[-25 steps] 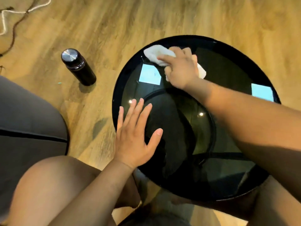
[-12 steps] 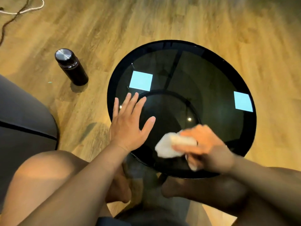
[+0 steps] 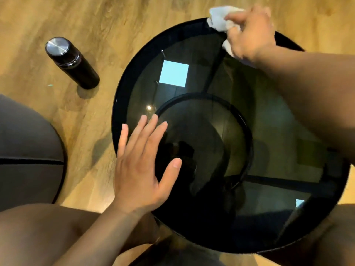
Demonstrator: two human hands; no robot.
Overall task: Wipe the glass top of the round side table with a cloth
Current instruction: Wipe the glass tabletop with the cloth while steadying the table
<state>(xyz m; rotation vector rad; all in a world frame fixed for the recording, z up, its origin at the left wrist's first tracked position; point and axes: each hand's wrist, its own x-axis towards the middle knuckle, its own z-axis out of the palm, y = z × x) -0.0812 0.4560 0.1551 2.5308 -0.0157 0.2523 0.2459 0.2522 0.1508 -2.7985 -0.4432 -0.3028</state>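
Judging the cloth (image 3: 221, 20) first, I take it to be soft, light and limp, a small white wad that folds to whatever presses on it, so it is best held bunched under the palm. That is roughly how my right hand (image 3: 249, 33) has it: fingers curled round the crumpled wad at the far rim of the round glass surface (image 3: 192, 54), with part of the cloth seemingly past the edge. The glass itself looks hard, smooth and slick, and I would treat it as fragile. Moderate, even pressure should do, since the cloth will glide easily and could slip off the rim. My left hand (image 3: 140, 166) lies flat on the near left part of the glass, fingers straight and spread, holding nothing, probably steadying the top. A dark flask (image 3: 73, 64) with a metal cap stands on the wooden floor (image 3: 96, 20) to the left, apart from the table.
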